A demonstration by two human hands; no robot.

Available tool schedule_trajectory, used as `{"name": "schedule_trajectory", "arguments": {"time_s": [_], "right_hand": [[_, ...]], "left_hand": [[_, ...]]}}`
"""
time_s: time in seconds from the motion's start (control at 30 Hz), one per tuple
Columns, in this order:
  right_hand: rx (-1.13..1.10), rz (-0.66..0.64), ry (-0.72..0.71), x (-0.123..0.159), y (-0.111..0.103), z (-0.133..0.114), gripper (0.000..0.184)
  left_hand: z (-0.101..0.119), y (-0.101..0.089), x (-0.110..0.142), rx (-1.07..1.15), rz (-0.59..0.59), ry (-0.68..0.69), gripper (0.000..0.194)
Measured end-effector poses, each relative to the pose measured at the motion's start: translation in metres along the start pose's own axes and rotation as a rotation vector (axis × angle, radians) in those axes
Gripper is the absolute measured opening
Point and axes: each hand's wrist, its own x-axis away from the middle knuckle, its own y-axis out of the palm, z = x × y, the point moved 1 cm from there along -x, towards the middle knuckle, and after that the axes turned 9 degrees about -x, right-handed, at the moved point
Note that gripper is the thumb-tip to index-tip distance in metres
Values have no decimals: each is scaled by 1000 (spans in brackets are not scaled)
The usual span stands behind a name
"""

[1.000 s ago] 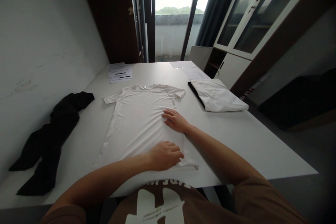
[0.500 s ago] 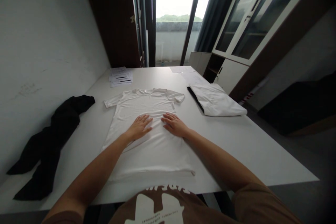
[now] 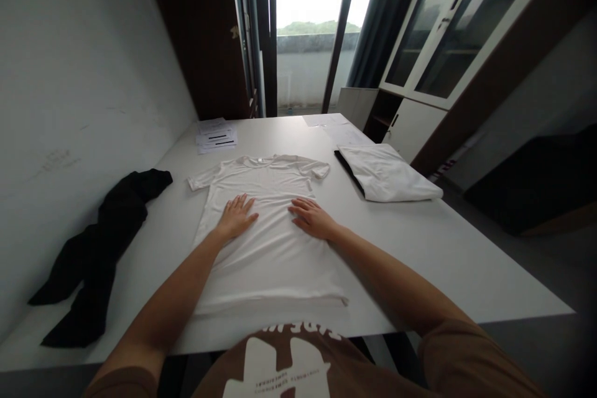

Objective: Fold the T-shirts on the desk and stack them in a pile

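Observation:
A white T-shirt (image 3: 275, 267) lies spread on the white table, its collar at the far side and its hem toward me. Soft wrinkles cross the cloth around both hands. My left hand (image 3: 234, 217) rests flat on the left half of the shirt, fingers stretched out. On the right half, my right hand (image 3: 313, 217) also lies flat with its fingers extended. Neither hand grips anything. The shirt's short sleeves stick out to either side beyond my hands.
A black garment (image 3: 112, 230) lies on the left beside the wall. Folded white cloth (image 3: 392, 174) with a black layer beneath sits at the table's right. Papers (image 3: 217, 135) lie at the far left. A glass-door cabinet (image 3: 448, 25) stands beyond the table's right side.
My left hand has slid left over the shirt, away from my right hand, which has barely moved. The view has shifted slightly.

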Motion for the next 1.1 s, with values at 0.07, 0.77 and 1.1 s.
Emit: {"name": "schedule_trajectory", "arguments": {"time_s": [0.07, 0.77, 1.1], "right_hand": [[-2, -3, -2, 0, 0, -1, 46], [-1, -3, -31, 3, 6, -2, 45], [-33, 13, -32, 3, 6, -3, 44]], "left_hand": [[0, -1, 1, -5, 11, -14, 68], [-5, -2, 17, 10, 76, -68, 62], [-8, 1, 16, 17, 111, -58, 59]]}}
